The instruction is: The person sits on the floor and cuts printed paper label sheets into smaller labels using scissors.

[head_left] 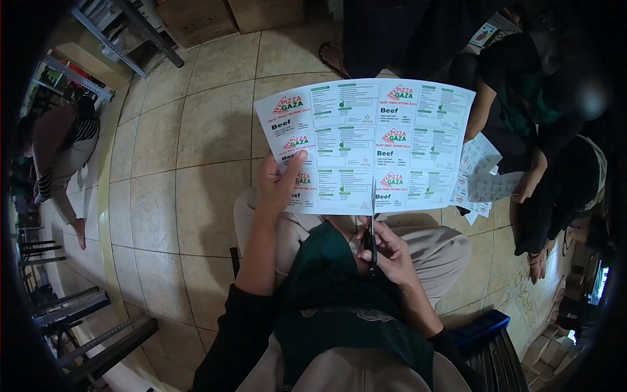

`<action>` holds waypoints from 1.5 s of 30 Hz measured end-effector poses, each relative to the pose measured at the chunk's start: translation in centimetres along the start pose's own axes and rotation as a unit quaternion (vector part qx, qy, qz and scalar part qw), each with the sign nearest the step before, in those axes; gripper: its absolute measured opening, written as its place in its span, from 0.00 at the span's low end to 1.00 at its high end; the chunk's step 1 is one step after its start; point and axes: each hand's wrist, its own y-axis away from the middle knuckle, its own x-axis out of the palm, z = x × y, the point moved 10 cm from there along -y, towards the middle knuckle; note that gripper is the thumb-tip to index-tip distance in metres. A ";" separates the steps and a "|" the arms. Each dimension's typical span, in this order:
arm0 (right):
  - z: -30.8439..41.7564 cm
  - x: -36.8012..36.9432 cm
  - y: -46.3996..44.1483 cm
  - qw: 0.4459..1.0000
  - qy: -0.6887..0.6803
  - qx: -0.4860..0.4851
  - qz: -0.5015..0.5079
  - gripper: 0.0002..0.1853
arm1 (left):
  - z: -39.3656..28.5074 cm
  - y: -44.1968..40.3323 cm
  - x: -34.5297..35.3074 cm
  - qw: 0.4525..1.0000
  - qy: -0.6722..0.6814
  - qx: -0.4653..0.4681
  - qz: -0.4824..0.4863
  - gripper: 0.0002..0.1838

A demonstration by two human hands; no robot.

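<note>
A large white sheet (344,150) printed with "Pizza Gaza" and "Beef" labels in two columns is held up above my lap. My left hand (281,183) grips its lower left side, thumb on the front and fingers behind. Black-handled scissors (371,247) are in my right hand (390,251), below the sheet's bottom edge. Their blades point up at the line between the two label columns, where a short cut shows. My right fingers are wrapped round the handles.
At the right, a seated co-worker (542,85) holds printed sheets (486,170) over the tiled floor (153,209). Another person (72,144) is at the far left. Metal-legged furniture (104,333) stands lower left, and a blue-edged black object (486,333) lies lower right.
</note>
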 end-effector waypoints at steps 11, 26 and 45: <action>-0.2 -0.5 -0.3 0.999 0.020 -0.012 -0.034 0.32 | -0.5 0.2 0.6 1.000 0.009 0.016 0.015 0.11; 1.0 -0.9 -0.9 0.997 0.021 -0.044 -0.051 0.31 | -0.8 0.3 0.9 0.999 -0.005 0.027 0.031 0.11; 0.8 -1.9 -1.6 0.997 0.031 -0.034 -0.059 0.32 | -0.2 0.5 1.8 0.996 -0.024 -0.021 0.079 0.12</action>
